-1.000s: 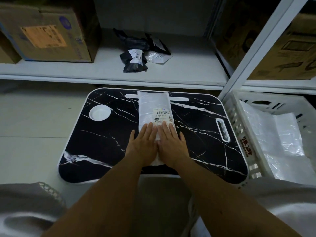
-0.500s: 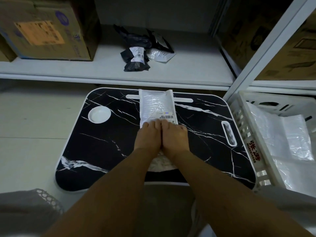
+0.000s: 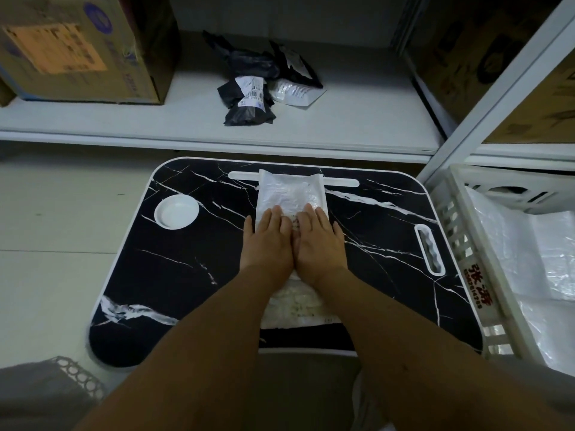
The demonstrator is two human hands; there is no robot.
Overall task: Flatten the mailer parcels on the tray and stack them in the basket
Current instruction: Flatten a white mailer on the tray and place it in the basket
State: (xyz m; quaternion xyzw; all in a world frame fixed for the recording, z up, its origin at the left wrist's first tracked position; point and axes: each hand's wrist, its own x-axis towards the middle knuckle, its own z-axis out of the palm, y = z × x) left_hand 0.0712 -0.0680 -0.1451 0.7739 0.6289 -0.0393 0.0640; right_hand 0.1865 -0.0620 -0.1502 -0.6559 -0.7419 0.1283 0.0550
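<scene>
With your left hand (image 3: 267, 241) and right hand (image 3: 320, 241) pressing flat-fingered (gripping nothing) on the white mailer (image 3: 291, 194), uneven pressure risks sliding it across the slick tray (image 3: 199, 275).

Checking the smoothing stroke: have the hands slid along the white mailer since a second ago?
Yes. Both hands, left hand and right hand, slid up the white mailer toward the tray's far slot, covering the label.

Dim, bluish light; wide-angle edge bending; corners perhaps slightly soft.
</scene>
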